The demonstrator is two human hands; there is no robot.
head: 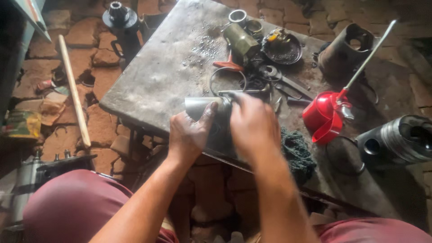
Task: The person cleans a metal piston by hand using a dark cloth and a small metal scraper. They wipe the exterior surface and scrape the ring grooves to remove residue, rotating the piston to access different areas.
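My left hand [188,135] grips a grey metal piston [200,107] lying on its side at the near edge of a steel work plate [157,76]. Its thumb presses against the piston's side. My right hand [254,126] is blurred and wraps over the right end of the same piston, covering it. Just beyond the hands lie a thin wire ring [227,81] and an orange-handled tool [228,65].
A red oil can [324,114] with a long spout stands at the right, next to a second piston [400,139] and a dark cylinder sleeve [346,47]. A dark rag [297,150], a brass cylinder [240,40], rings and a wooden handle [74,90] on the brick floor surround the plate.
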